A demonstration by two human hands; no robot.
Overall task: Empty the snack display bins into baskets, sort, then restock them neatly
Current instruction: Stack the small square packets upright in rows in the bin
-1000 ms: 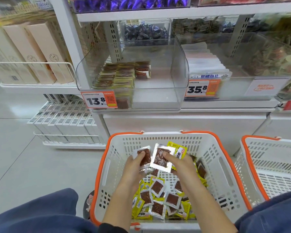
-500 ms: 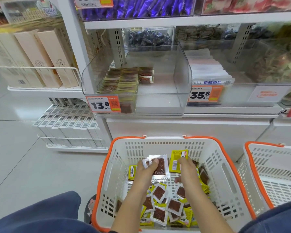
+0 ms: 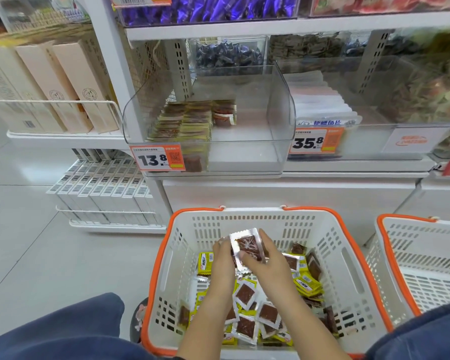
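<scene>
Shop aisle, both hands on packets over orange-rimmed basket.

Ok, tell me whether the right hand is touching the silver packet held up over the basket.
Touching. The head view shows the right hand with its thumb pressed on the front of the silver packet, fingers behind its right edge.

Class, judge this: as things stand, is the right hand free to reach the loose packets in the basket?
Probably not yet: the right hand and left hand both hold a packet stack above the basket.
</scene>
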